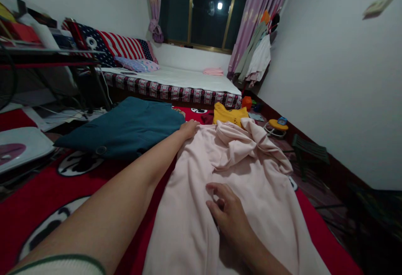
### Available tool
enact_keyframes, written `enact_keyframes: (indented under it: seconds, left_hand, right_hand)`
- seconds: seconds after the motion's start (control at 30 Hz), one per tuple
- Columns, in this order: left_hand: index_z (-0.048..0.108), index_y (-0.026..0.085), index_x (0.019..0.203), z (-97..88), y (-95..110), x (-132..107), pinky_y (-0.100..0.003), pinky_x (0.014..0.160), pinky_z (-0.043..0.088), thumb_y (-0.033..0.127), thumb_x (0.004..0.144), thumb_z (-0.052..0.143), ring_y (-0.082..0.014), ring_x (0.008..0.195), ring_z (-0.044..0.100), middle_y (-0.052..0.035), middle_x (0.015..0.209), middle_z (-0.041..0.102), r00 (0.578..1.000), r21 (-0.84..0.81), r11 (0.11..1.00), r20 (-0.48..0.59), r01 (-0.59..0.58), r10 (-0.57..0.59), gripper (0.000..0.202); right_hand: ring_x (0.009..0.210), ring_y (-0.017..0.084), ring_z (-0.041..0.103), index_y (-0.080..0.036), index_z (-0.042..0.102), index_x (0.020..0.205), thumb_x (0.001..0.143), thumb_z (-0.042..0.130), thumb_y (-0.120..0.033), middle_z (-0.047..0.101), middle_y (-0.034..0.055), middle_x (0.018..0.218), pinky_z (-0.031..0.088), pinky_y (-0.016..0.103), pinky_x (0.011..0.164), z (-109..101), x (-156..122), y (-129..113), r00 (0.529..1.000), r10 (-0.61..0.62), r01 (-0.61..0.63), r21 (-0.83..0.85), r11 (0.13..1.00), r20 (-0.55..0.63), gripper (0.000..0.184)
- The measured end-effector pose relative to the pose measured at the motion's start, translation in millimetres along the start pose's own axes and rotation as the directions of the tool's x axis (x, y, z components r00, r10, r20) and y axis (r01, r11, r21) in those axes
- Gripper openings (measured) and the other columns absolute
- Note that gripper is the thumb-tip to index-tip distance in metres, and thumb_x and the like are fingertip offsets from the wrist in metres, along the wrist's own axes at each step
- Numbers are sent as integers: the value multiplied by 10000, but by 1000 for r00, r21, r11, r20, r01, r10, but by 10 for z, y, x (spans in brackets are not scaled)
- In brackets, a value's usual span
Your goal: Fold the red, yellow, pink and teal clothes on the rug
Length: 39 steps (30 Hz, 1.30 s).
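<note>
A pale pink garment (251, 183) lies spread on a red blanket (47, 191), bunched into folds at its far end. My left hand (189, 128) reaches out along the left edge and is closed on the far corner of the pink cloth. My right hand (224, 208) rests on the middle of the garment, fingers curled and pinching the fabric.
A folded teal garment (125, 126) lies to the left, a yellow garment (229, 115) beyond the pink one. A bed (176, 80) with pillows stands at the back under a dark window. A desk (47, 53) is at left, a small stool (309, 151) at right.
</note>
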State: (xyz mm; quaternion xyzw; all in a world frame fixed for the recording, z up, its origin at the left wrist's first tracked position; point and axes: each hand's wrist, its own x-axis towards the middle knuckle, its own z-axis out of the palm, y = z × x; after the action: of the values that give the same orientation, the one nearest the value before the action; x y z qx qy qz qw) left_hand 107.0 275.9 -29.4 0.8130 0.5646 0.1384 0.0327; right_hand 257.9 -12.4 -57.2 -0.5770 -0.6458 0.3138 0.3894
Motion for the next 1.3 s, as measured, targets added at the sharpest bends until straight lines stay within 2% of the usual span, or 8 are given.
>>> enact_keyframes:
  seconds: [0.47, 0.6, 0.8, 0.97, 1.1, 1.17, 1.23, 1.3]
  left_hand:
    - [590, 187, 1133, -324, 158, -89, -315, 838, 453, 167, 876, 426, -239, 1034, 587, -128, 1224, 521, 983, 74, 985, -104, 158, -150, 306]
    - [554, 209, 1189, -341, 177, -329, -306, 875, 449, 244, 864, 488, -230, 1087, 559, -108, 1248, 497, 988, 81, 992, -125, 99, -88, 333]
    - [591, 203, 1170, -295, 184, -784, -404, 943, 421, 555, 834, 501, -305, 1150, 520, -140, 1246, 540, 1000, 97, 995, 14, 21, -22, 495]
    - [370, 204, 1409, 32, 271, -1120, -487, 1069, 262, 635, 864, 377, -352, 1372, 282, -184, 1473, 345, 994, 70, 998, 109, -1, -7, 695]
    - [329, 235, 1443, 214, 262, -1220, -464, 1119, 176, 641, 883, 318, -323, 1419, 182, -147, 1535, 244, 999, 27, 998, 13, 51, -51, 692]
    - [351, 243, 1435, 234, 248, -1227, -459, 1124, 171, 646, 881, 317, -321, 1417, 192, -141, 1534, 252, 999, 12, 999, -6, 53, -53, 686]
    - [369, 246, 1426, 231, 242, -1229, -456, 1127, 172, 647, 879, 322, -314, 1415, 203, -132, 1529, 269, 999, -3, 999, -15, 49, -49, 680]
    - [395, 241, 1410, 223, 241, -1237, -454, 1127, 181, 636, 883, 331, -307, 1407, 226, -127, 1516, 302, 999, -22, 999, -34, 41, -42, 662]
  right_hand:
    - [804, 167, 580, -179, 663, 970, 703, 503, -30, 623, 35, 854, 465, 278, 736, 109, 316, -120, 985, -154, 162, -121, 979, 74, 345]
    - [793, 171, 588, -200, 653, 993, 768, 514, -92, 634, 48, 948, 466, 282, 702, -107, 385, -80, 978, -210, 206, -296, 933, 22, 286]
    - [1069, 246, 524, -181, 649, 985, 784, 506, -115, 575, 103, 1109, 415, 377, 936, -600, 914, -244, 849, -493, 312, -573, 758, -190, 255]
    - [1156, 262, 488, -126, 574, 1166, 779, 512, -128, 518, 150, 1251, 383, 364, 981, -685, 1605, -291, 883, -408, 156, -676, 720, -231, 392]
    - [1106, 312, 534, -106, 466, 1311, 728, 658, -250, 533, 191, 1265, 427, 380, 901, -631, 1872, -85, 972, -131, -61, -755, 652, -192, 630]
    - [1009, 293, 593, -129, 565, 1203, 724, 651, -242, 633, 159, 1121, 453, 353, 840, -666, 1913, 15, 981, 0, -142, -709, 691, -196, 500]
    - [931, 256, 626, -139, 643, 1056, 768, 561, -215, 683, 119, 991, 467, 311, 797, -765, 1917, 78, 951, 12, -198, -580, 790, -308, 308]
    - [892, 230, 637, -119, 642, 1049, 827, 432, -215, 686, 116, 959, 484, 284, 747, -904, 1870, 126, 842, 11, -255, -379, 889, -540, 320]
